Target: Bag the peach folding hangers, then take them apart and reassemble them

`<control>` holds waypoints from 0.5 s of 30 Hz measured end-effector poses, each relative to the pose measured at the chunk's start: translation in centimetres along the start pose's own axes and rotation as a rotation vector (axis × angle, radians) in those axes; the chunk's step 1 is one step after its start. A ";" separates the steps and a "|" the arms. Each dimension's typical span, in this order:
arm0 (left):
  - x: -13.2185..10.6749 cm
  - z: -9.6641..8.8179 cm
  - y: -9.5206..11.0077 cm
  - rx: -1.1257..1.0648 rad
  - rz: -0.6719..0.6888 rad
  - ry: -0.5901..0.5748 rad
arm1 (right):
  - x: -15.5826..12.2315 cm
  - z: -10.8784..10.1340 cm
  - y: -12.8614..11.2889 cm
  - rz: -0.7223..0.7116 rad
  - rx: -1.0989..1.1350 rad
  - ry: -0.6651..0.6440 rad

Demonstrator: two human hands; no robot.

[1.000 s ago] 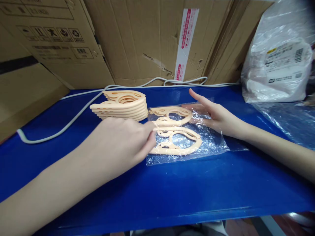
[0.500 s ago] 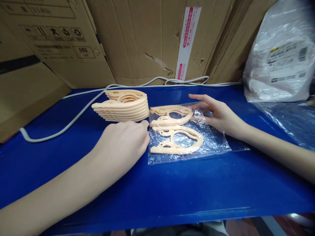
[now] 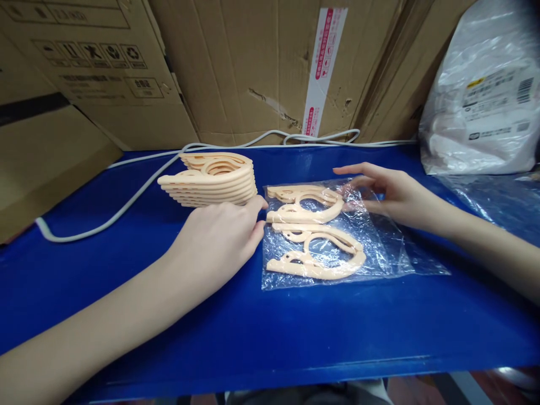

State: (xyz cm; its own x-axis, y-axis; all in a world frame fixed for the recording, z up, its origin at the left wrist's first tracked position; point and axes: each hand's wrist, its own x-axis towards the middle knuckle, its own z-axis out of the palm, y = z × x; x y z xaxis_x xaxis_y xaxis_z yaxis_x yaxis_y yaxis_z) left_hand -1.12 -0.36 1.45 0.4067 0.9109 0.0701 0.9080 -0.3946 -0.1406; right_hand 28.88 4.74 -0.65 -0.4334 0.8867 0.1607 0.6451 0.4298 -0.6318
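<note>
Two groups of beige folding hangers (image 3: 333, 273) lie side by side within a clear plastic bag (image 3: 379, 253) on the blue table. At the bag's left edge, my left hand (image 3: 223, 230) is closed, thumb and index finger at the film; its other fingers curl out of sight. My right hand (image 3: 379, 188) is open at the bag's right part. Its index finger stretches out above the film, while other fingers show through the plastic, close to the rounded end of the upper hangers. A neat stack of the same hangers (image 3: 211, 183) stands just behind my left hand.
Cardboard boxes (image 3: 244, 67) wall off the back and left of the blue table (image 3: 295, 332). A white cable (image 3: 126, 208) loops along the back and left. A plastic-wrapped white package (image 3: 476, 107) stands at the back right, with more clear film (image 3: 498, 208) before it.
The bag with its hangers has shifted right and slightly toward me, turning a little. Both my hands have moved right with it. The hanger stack stays put.
</note>
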 end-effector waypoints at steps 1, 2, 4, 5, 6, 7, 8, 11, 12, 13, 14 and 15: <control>0.1 0.0 0.0 -0.022 -0.002 -0.009 | 0.0 0.0 0.0 0.001 0.002 -0.001; 0.2 0.1 -0.1 -0.040 -0.002 -0.012 | 0.1 0.0 0.0 0.006 0.001 -0.001; 0.2 0.1 -0.1 -0.057 0.004 0.005 | 0.1 0.0 0.0 0.009 -0.010 -0.008; 0.2 0.2 -0.2 -0.058 0.011 0.019 | 0.0 0.0 0.0 0.006 -0.020 -0.011; 0.2 0.2 -0.2 -0.059 0.019 0.032 | 0.0 0.0 0.0 0.000 -0.033 -0.011; 0.2 0.1 -0.2 -0.058 0.025 0.041 | 0.0 0.0 0.0 -0.009 -0.046 -0.006; 0.2 0.1 -0.2 -0.056 0.026 0.044 | -0.1 0.0 0.1 -0.018 -0.060 0.002; 0.3 0.1 -0.2 -0.050 0.012 0.018 | -0.2 0.2 0.2 -0.040 -0.098 0.030; 0.3 0.1 -0.2 -0.049 0.004 0.003 | -0.2 0.2 0.2 -0.050 -0.108 0.036; 0.3 0.1 -0.2 -0.049 -0.003 -0.013 | -0.2 0.3 0.3 -0.062 -0.118 0.042; 0.4 0.1 -0.1 -0.049 -0.012 -0.027 | -0.2 0.4 0.4 -0.078 -0.129 0.049; 0.4 0.1 -0.1 -0.048 -0.026 -0.041 | -0.2 0.4 0.5 -0.097 -0.138 0.057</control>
State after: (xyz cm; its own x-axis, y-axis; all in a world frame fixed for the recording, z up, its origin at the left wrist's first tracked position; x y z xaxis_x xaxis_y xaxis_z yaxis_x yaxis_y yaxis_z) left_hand -1.04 0.10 1.37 0.3793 0.9247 0.0329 0.9224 -0.3751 -0.0915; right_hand 29.01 4.68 -1.32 -0.4641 0.8465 0.2608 0.6841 0.5296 -0.5016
